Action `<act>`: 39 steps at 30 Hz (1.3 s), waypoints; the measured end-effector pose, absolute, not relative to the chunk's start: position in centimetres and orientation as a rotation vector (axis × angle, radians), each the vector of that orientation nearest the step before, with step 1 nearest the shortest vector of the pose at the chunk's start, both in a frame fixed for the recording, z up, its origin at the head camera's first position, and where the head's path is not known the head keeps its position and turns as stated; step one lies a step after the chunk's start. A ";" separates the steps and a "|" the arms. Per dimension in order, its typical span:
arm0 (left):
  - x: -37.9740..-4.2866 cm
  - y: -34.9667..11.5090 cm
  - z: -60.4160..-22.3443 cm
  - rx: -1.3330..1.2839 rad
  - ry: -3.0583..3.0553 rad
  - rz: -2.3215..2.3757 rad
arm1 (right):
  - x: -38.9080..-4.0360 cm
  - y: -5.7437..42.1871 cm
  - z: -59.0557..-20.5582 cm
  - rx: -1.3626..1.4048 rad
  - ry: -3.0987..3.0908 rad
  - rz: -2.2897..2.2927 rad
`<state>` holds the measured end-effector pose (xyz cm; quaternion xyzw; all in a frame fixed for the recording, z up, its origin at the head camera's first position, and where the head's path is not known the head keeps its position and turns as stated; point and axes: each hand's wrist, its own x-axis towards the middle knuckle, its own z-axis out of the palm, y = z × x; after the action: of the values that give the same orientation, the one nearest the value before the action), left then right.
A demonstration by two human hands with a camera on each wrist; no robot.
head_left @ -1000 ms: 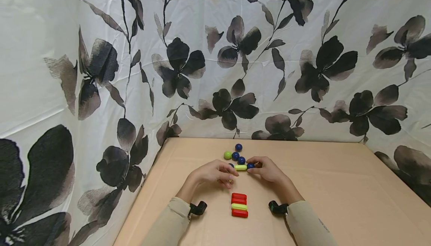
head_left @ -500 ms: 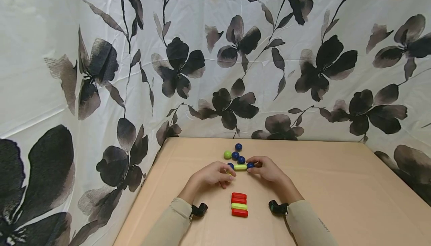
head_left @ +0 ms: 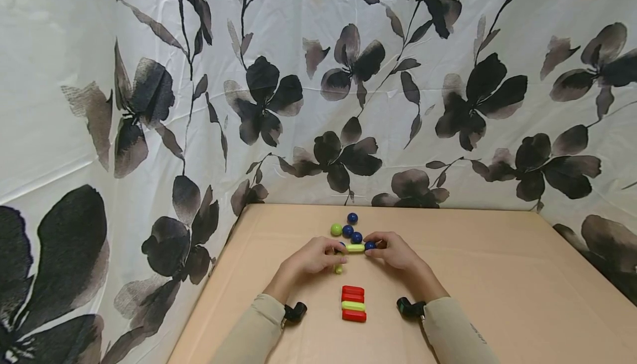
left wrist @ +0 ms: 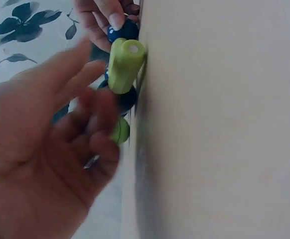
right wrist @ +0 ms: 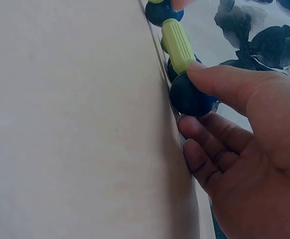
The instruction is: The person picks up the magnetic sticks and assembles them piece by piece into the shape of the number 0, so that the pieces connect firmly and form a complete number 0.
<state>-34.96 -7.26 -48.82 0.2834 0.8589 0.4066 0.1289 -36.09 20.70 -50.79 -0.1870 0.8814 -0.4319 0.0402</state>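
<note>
My right hand (head_left: pixel 393 249) pinches a dark blue ball (right wrist: pixel 190 97) at the right end of a ridged yellow-green rod (right wrist: pixel 177 45), thumb on top where rod and ball meet. Another blue ball (right wrist: pixel 164 12) sits at that rod's left end. From this left ball a second yellow-green rod (left wrist: pixel 126 69) juts toward me, its round end facing the left wrist camera. My left hand (head_left: pixel 312 255) hovers around the left ball, blurred in the left wrist view. Its thumb stands apart from the second rod, and its loosely bent fingers overlap the ball there.
Beyond the hands lie a green ball (head_left: pixel 336 229) and several loose blue balls (head_left: pixel 352 218). Nearer to me, red rods (head_left: pixel 354 316) and a yellow-green rod (head_left: pixel 353 305) lie stacked in a row on the tan table (head_left: pixel 522 297). A floral cloth (head_left: pixel 413 131) hangs behind.
My left hand has shifted slightly up and left around the left ball. The second rod's near end now shows below its thumb. My right hand stays in place.
</note>
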 end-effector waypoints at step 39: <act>-36.4 -7.3 -51.7 0.667 2.581 1.502 | -35.5 20.5 -49.9 -0.562 2.784 -1.269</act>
<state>-36.44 -7.33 -51.71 0.2177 0.8429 0.4904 0.0409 -35.51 20.49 -49.94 -0.1808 0.8949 -0.4078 0.0156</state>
